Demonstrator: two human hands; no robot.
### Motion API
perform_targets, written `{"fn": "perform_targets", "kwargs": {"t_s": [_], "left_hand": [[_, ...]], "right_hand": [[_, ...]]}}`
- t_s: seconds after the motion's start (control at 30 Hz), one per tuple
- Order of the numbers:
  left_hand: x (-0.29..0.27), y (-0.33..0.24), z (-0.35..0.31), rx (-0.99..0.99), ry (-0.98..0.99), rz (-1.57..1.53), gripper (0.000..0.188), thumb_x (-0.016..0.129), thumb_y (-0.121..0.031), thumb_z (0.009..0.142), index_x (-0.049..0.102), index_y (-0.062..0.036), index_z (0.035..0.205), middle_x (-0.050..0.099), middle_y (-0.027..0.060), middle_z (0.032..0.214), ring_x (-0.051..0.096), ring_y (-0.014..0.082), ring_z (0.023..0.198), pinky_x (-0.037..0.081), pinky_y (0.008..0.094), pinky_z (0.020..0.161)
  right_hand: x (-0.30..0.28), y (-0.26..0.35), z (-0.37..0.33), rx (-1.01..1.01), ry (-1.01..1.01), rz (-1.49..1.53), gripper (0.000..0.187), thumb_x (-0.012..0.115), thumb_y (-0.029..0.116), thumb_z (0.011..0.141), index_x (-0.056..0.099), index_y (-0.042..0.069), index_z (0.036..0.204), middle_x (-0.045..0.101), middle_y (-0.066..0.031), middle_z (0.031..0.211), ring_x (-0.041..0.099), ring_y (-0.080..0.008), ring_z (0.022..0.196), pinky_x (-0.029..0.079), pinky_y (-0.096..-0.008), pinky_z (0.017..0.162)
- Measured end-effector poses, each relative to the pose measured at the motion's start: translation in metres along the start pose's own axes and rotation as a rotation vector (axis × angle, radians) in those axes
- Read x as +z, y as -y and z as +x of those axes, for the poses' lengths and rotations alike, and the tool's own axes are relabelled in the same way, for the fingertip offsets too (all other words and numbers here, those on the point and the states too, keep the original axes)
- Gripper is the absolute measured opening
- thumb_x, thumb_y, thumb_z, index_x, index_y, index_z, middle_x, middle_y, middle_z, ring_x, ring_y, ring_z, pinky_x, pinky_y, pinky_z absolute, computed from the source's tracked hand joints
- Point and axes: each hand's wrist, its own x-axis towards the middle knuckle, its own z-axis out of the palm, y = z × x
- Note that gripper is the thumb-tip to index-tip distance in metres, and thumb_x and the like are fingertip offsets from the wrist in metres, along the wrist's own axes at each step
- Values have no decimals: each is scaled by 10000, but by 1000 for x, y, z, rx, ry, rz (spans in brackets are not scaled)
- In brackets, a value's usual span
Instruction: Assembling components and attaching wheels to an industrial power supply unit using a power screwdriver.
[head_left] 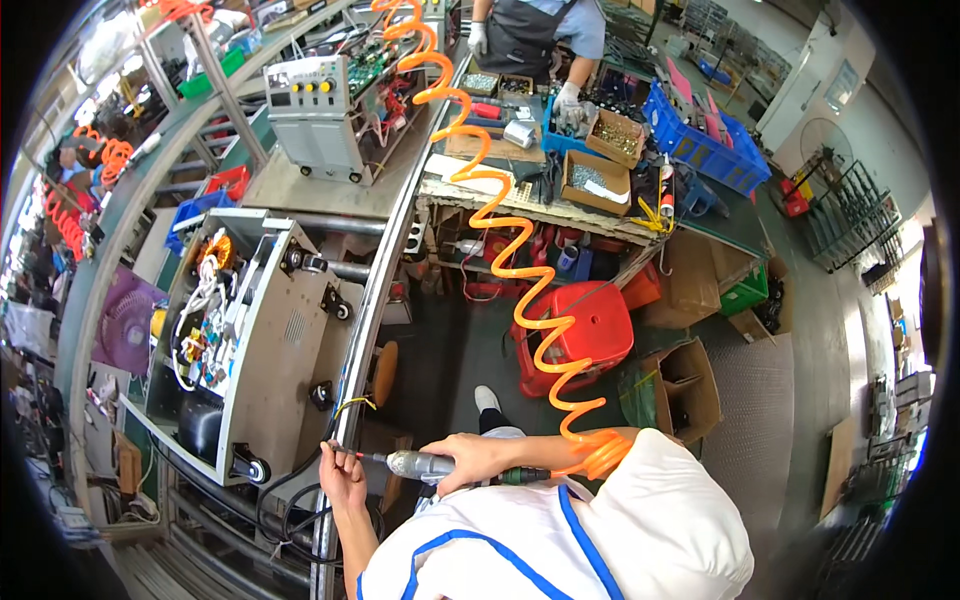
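White cloth clothing with blue piping [655,520] fills the lower edge; left of it lies an open grey sheet-metal cabinet [265,345], and an orange coiled hose [540,324] hangs ahead. Before the torso, the right hand [475,458] clamps round a silver-grey cylindrical driver [415,465]. The left hand [345,478] has fingers together at the slim bit [373,457]; anything pinched is too small to tell. Best, probably, to keep the driver aligned and steady, fingertips clear of any spin.

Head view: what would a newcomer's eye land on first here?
Probably the bright orange coiled hose, winding from the top edge down to the lower middle. Next, the red stool on the floor right of centre. Then the open metal case at left, its wires showing.
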Motion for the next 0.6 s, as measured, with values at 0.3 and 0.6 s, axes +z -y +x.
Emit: {"fn": "perform_targets", "kwargs": {"t_s": [0.3,0.6], "left_hand": [[6,-6,-17,95,-208,184,245,560,-280,983,572,-39,936,299,-69,595,258,47,487,160,204,409],[-18,-4,-43,143,-381,148,238,523,-271,1001,565,-38,979,342,-44,636,304,60,513,199,209,418]], "right_hand": [[1,40,9,95,40,-271,812,754,362,648,491,10,1331,676,-221,918,672,-338,804,520,-395,758],[10,22,36,-49,138,-222,750,759,256,673,504,-42,1313,657,-125,934,604,-186,772,494,-308,769]]}}
